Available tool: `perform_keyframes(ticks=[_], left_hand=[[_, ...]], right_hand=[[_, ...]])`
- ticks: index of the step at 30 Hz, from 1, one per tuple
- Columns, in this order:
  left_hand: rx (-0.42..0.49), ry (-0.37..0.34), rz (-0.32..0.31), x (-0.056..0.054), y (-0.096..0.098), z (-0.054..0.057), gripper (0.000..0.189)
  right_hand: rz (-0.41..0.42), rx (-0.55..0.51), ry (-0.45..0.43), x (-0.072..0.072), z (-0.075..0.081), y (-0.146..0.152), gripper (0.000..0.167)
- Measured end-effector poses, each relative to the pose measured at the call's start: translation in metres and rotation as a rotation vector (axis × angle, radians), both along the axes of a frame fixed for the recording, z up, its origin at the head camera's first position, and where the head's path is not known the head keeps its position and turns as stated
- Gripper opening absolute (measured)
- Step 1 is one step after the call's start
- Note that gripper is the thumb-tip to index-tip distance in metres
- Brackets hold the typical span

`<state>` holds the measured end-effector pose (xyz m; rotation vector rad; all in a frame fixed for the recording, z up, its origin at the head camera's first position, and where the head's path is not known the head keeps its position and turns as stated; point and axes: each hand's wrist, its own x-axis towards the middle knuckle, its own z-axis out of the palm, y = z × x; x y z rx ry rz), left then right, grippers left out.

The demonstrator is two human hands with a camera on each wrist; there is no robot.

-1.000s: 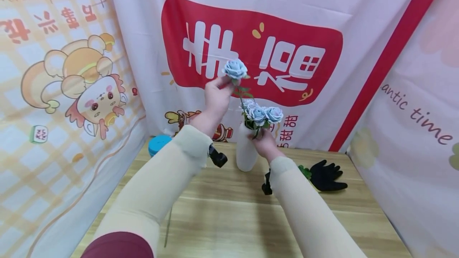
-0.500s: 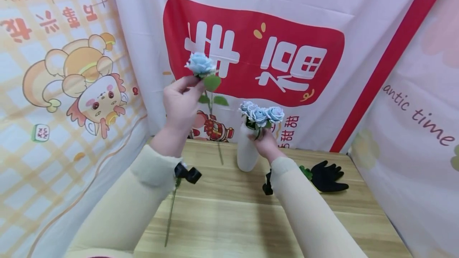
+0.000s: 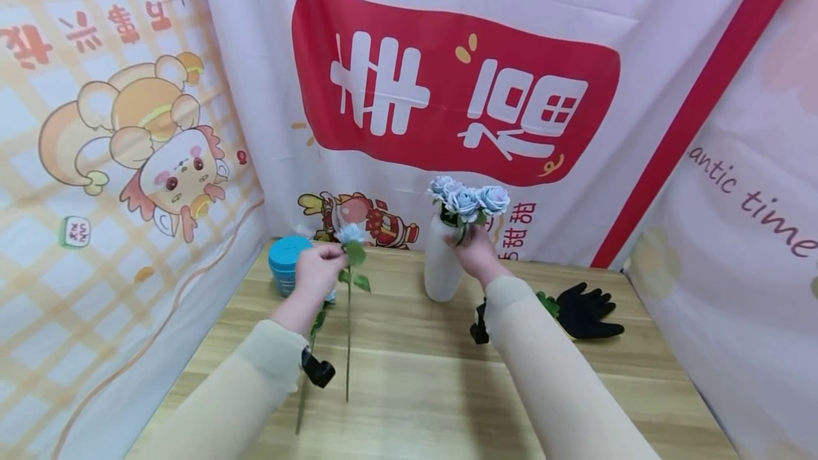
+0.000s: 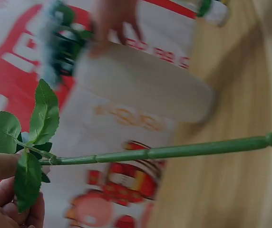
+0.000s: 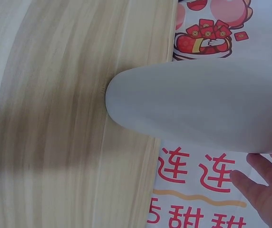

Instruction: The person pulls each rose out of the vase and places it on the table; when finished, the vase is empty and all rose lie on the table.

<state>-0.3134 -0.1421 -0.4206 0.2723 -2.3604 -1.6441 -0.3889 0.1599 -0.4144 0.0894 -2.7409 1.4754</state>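
Note:
In the head view my left hand point(image 3: 315, 279) pinches a blue rose point(image 3: 351, 235) just under its bloom, its long stem hanging down over the table. Leaves point(image 4: 29, 133) on that stem show close up in the left wrist view. My right hand point(image 3: 476, 255) holds a white vase point(image 3: 442, 277) at its neck, fingertips at the side of the mouth. The vase stands upright, with several blue roses point(image 3: 463, 203) bunched at its top. Another rose stem point(image 3: 304, 396) lies on the table beneath my left wrist, its bloom mostly hidden behind the left hand.
A blue-lidded tub point(image 3: 287, 258) stands at the back left, partly behind my left hand. At the right lies a black glove point(image 3: 584, 312) with something green beside it. Printed cloth point(image 3: 255, 20) walls the wooden table point(image 3: 409, 389) on the back and sides.
My left hand has carried the rose away from the vase, to the left and down toward the table. My right hand stays at the vase's neck.

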Motion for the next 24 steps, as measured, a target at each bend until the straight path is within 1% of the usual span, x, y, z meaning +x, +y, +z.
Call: perform_keyframes(ticks=[3,5,6,8,11,14,16,18,22,24], left_hand=[[-0.088,-0.085,-0.015,-0.007,0.004,-0.037,0.012],[-0.142,-0.133,-0.028,-0.01,0.006,-0.057,0.011],[-0.169,-0.151,-0.036,-0.012,0.006,-0.065,0.011],[-0.22,-0.19,-0.062,-0.015,0.007,-0.078,0.011],[-0.292,-0.251,-0.093,-0.019,0.007,-0.089,0.013],[-0.359,-0.314,-0.108,-0.022,0.008,-0.096,0.027],[-0.401,-0.335,-0.112,-0.025,0.009,-0.101,0.035],[-0.445,-0.338,-0.12,-0.027,0.01,-0.105,0.037],[-0.553,-0.312,-0.138,-0.029,0.01,-0.111,0.034],[-0.59,-0.318,-0.137,-0.029,0.009,-0.113,0.033]], right_hand=[[0.009,-0.006,0.019,0.0,0.0,0.0,0.074],[0.013,-0.011,0.022,0.001,0.0,0.0,0.073],[0.014,-0.011,0.018,0.001,0.0,0.0,0.073],[0.017,-0.012,0.015,0.001,0.0,0.0,0.073],[0.017,-0.016,0.014,0.002,0.001,0.0,0.073],[0.011,-0.022,-0.001,0.002,0.001,0.0,0.074],[0.01,-0.022,-0.008,0.002,0.001,0.0,0.074],[0.004,-0.021,-0.011,0.002,0.001,0.0,0.074],[0.006,-0.01,0.002,0.001,0.001,0.0,0.072],[0.008,-0.004,0.008,0.001,0.001,-0.001,0.072]])
